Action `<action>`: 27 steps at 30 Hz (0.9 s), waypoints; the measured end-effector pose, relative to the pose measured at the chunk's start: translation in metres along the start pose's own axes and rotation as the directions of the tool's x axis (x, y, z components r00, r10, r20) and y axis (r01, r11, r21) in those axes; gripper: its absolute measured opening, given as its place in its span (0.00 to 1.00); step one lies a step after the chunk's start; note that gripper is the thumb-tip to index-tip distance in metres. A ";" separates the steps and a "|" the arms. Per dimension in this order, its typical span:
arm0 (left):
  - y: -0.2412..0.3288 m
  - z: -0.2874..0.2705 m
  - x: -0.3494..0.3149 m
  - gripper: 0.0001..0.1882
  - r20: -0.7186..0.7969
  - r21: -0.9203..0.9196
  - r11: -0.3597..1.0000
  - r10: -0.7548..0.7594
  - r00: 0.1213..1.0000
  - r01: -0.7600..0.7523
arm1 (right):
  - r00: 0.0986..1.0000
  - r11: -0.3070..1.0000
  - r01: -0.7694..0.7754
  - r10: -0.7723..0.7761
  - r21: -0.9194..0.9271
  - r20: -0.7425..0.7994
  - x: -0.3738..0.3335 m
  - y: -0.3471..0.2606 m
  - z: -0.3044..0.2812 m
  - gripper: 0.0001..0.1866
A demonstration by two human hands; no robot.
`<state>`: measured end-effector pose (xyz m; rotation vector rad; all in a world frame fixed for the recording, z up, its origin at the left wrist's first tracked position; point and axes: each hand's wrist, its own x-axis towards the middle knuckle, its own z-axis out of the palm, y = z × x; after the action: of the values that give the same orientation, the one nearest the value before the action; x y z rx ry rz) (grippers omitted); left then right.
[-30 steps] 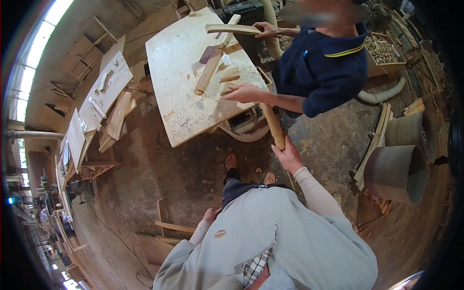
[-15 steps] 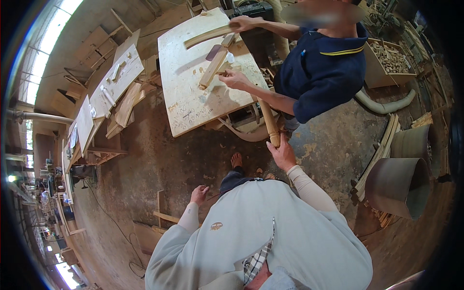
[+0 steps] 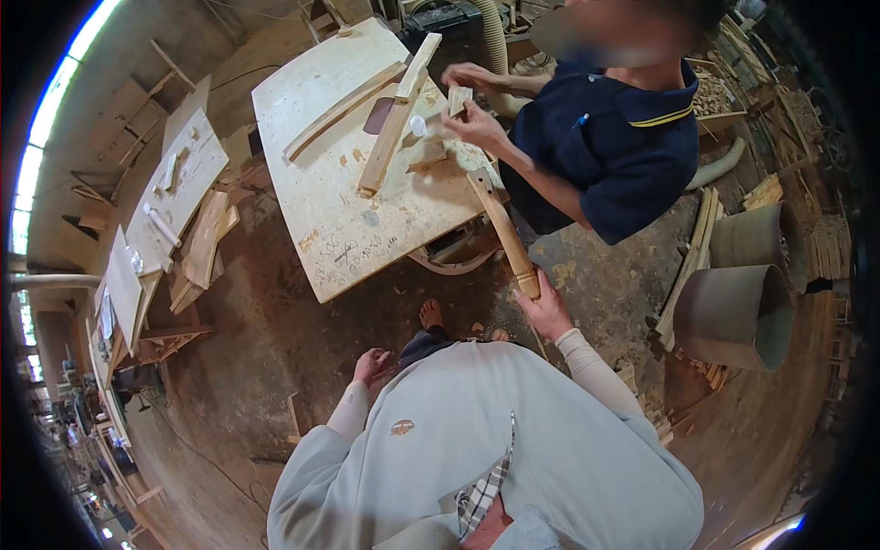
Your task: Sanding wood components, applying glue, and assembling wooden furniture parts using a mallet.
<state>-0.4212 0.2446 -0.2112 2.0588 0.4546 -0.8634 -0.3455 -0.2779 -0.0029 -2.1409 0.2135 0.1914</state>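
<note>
Head view: got a turned wooden leg (image 3: 507, 234) clamped in the right hand (image 3: 548, 307), off the worktable's (image 3: 307, 197) near right corner. Can't tell if the upper end touches the worktable; some gripping fingers hidden too. Seeing the left hand (image 3: 374, 367) well out from the worktable's near edge, fingers slack and apart, palm hard to make out. Over the worktable's right edge, a small wood block (image 3: 460, 99) pinched between a co-worker's hands (image 3: 481, 126). On the worktable, a maroon pad (image 3: 380, 117) partly hidden under a long batten (image 3: 385, 151).
</note>
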 end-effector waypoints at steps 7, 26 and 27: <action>0.002 -0.060 0.051 0.23 -0.021 -0.031 0.999 0.020 1.000 -0.020 | 0.997 0.995 -0.012 0.004 -0.101 -0.077 -0.003 -0.016 0.002 0.43; 0.022 -0.115 0.080 0.28 -0.020 0.081 0.996 0.029 0.999 -0.028 | 0.988 0.965 -0.129 0.105 -0.230 -0.110 0.000 -0.018 0.008 0.42; 0.022 -0.112 0.079 0.28 -0.015 0.085 0.996 0.032 0.999 -0.031 | 0.986 0.962 -0.158 0.142 -0.222 -0.086 -0.002 -0.017 0.006 0.41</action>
<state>-0.3067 0.3231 -0.2092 2.1463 0.3995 -0.8601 -0.3440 -0.2636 0.0077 -2.3630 0.4122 0.2397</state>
